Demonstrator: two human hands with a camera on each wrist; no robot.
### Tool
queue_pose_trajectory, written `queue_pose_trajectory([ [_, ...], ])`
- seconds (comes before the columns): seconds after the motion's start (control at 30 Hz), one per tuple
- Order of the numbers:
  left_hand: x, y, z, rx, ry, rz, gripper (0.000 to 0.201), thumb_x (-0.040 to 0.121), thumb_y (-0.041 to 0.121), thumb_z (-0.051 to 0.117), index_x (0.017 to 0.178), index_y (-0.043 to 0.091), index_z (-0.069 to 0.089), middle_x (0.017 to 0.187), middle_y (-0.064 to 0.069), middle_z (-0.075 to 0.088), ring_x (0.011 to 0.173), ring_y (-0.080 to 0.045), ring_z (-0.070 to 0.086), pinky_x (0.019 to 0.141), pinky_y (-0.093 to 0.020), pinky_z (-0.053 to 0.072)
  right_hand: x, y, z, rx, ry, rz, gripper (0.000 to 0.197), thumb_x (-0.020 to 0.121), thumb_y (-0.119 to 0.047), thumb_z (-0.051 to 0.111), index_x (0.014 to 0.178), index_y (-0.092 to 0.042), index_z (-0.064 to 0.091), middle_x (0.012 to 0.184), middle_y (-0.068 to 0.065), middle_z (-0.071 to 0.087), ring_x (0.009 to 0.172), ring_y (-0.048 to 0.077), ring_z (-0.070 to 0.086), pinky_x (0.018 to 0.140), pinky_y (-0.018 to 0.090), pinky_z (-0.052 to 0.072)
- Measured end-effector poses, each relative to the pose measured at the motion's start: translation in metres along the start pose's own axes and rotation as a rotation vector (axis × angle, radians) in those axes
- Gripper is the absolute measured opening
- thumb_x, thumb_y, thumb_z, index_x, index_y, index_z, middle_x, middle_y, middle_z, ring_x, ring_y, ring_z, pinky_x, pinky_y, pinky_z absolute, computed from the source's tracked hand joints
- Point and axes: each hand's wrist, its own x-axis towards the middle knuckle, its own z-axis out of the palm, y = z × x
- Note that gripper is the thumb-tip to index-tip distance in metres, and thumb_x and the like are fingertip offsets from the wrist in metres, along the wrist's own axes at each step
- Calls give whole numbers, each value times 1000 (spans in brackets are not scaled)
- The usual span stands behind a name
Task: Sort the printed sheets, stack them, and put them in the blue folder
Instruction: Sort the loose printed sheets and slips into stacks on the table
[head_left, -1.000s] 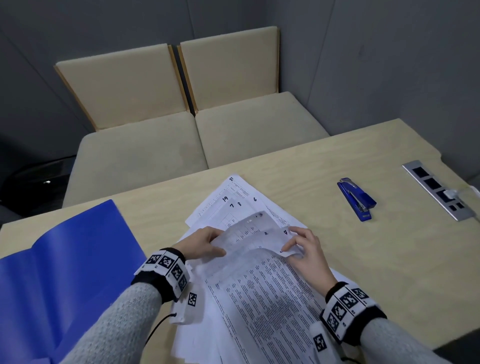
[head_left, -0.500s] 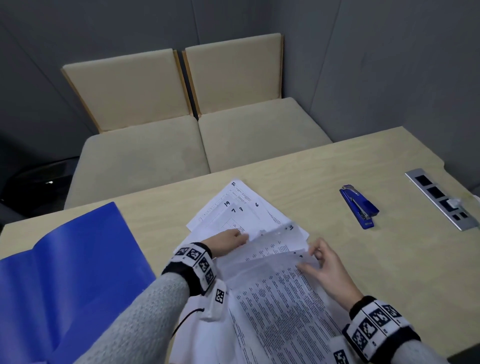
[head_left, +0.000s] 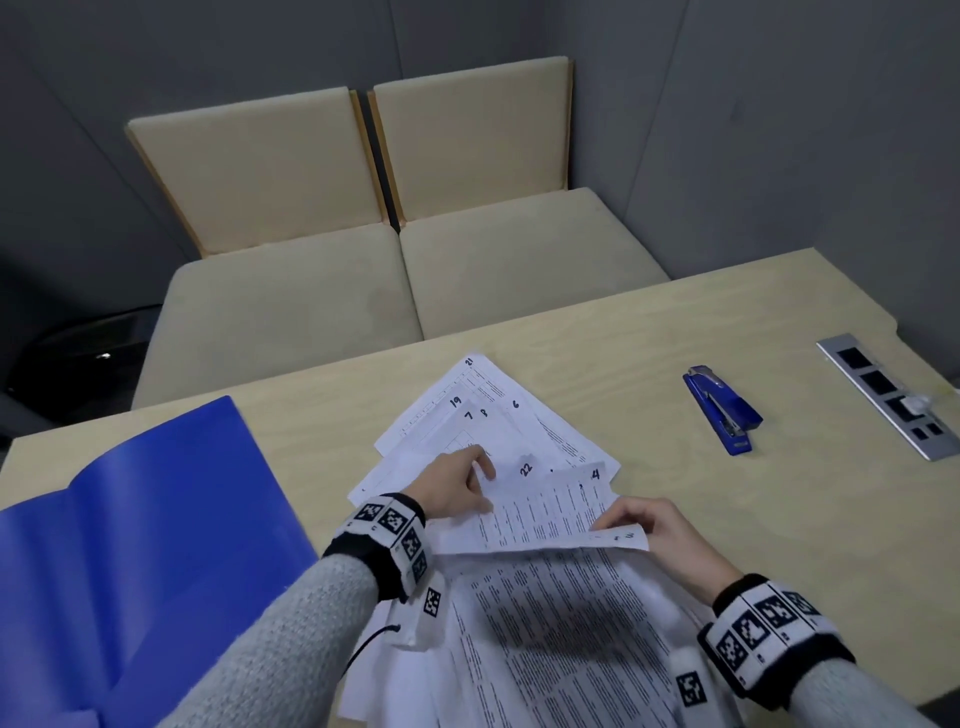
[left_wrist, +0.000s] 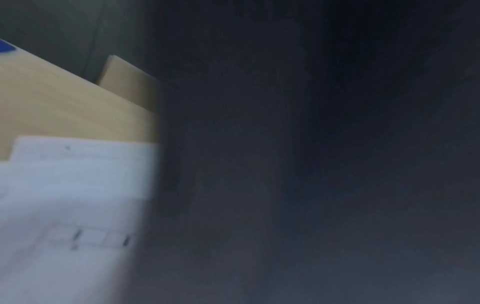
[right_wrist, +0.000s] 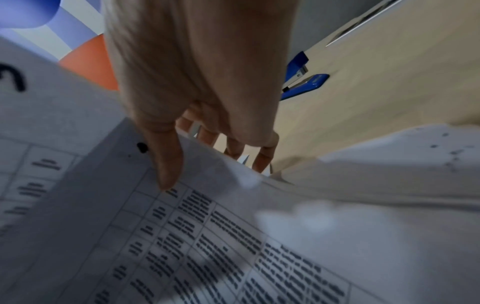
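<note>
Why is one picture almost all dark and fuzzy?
Left wrist view: mostly dark, with only blurred printed sheets and table showing. Right wrist view: bright, right hand close, print smeared. Head view: sharpest, straight table edges bowed by the wide lens.

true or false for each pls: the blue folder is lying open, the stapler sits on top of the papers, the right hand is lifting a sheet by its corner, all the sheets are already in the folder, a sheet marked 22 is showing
1. The blue folder is lying open on the table. True.
2. The stapler sits on top of the papers. False: it lies on bare table, apart from the printed sheets.
3. The right hand is lifting a sheet by its corner. True: it pinches the raised corner of the top sheet.
4. All the sheets are already in the folder. False: they lie spread on the table beside it.
5. A sheet marked 22 is showing. True, close to the left hand.
</note>
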Motion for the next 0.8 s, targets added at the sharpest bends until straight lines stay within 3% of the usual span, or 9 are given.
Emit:
queue_pose_trajectory([
  [0.1, -6, -8, -15, 15, 64, 14, 14, 81, 18, 71, 93, 21, 64, 69, 9, 58, 62, -4, 52, 59, -17, 40, 5, -5, 3, -39, -7, 30, 21, 77, 16, 64, 76, -4, 71, 77, 10, 70, 72, 14, 64, 65, 21, 49],
  [0.2, -9, -14, -25, 34, 45, 99, 6, 83, 18, 68, 86, 22, 67, 69, 11, 59, 65, -6, 51, 64, -18, 40, 12, -3, 6, -40, 43, 30, 14, 78, 7, 68, 82, -7, 69, 91, 11, 66, 87, 22, 60, 78, 30, 49],
  [0.3, -16, -12, -24, 0, -39, 213, 14, 84, 11, 66, 81, 25, 66, 83, 11, 58, 76, 1, 50, 67, -6, 36, 17, 3, 6, -122, 202, 12, 24, 78, -8, 73, 100, -7, 64, 115, 1, 46, 108, 13, 46, 96, 25, 33],
  [0.37, -19, -12, -23, -71, -114, 218, 24, 84, 7, 63, 75, 29, 63, 87, 11, 59, 81, 0, 53, 71, -7, 37, 19, 1, 7, -77, 197, 4, 30, 76, -13, 75, 104, -6, 64, 118, -3, 48, 111, 12, 48, 97, 24, 35],
  [0.5, -23, -8, -27, -211, -303, 104, 12, 85, 17, 56, 78, 21, 64, 71, 13, 58, 67, -3, 52, 72, -23, 42, 17, 3, 8, 7, 128, 54, 77, 52, -55, 83, 90, 8, 61, 93, 32, 61, 87, 35, 64, 87, 50, 49],
  [0.53, -25, -4, -29, -284, -295, 51, 18, 89, 33, 56, 87, 18, 66, 74, 13, 58, 68, -3, 52, 72, -22, 42, 17, 6, 8, 10, 125, 46, 78, 53, -54, 83, 91, 10, 60, 92, 34, 60, 84, 37, 64, 86, 52, 49],
  [0.63, -30, 2, -29, -357, -287, -107, 51, 84, 68, 45, 108, 26, 61, 93, 8, 59, 78, -9, 54, 70, -20, 44, 14, 3, 8, 39, 173, 27, 23, 81, -9, 71, 101, 1, 65, 95, 17, 70, 90, 25, 68, 81, 34, 55],
  [0.7, -30, 0, -24, -281, -306, -59, 42, 80, 55, 63, 107, 23, 60, 95, 0, 65, 78, -12, 61, 65, -23, 50, 15, 6, 6, 45, 236, 34, 26, 84, 3, 63, 109, -3, 62, 104, 13, 70, 89, 16, 68, 82, 29, 55],
  [0.8, -27, -9, -13, -275, -185, -1, 23, 80, 18, 74, 100, 13, 64, 87, -5, 68, 69, -12, 66, 57, -25, 54, 17, 7, 3, 57, 236, 101, 44, 80, 3, 68, 116, -9, 46, 108, 14, 65, 91, 22, 67, 73, 31, 57],
])
